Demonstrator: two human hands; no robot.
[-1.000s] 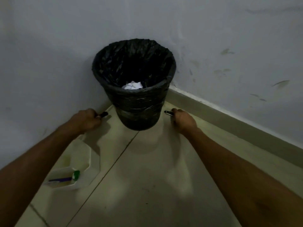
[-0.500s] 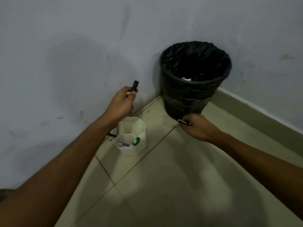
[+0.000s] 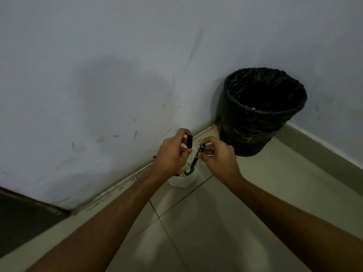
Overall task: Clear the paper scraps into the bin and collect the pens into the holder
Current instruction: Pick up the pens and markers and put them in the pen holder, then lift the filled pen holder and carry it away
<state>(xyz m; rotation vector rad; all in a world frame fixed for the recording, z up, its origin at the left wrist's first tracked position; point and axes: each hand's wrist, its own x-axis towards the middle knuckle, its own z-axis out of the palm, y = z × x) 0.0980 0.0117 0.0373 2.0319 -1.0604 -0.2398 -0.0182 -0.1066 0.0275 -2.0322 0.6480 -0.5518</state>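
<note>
Pale floor tiles (image 3: 206, 222) meet a scuffed wall under dim light. My left grip (image 3: 172, 154) is closed around a black marker (image 3: 189, 141), held upright. My right grip (image 3: 217, 154) pinches a thin black pen (image 3: 196, 157), tip angled down into the white holder (image 3: 184, 181) just below both hands. Farther right, the black-lined bin (image 3: 261, 122) stands in the corner.

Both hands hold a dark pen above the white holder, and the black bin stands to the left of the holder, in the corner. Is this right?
Not quite. In the head view the black bin stands to the right of the white holder, not to the left. The rest holds: the left hand and the right hand each hold a dark pen above the holder.
</note>
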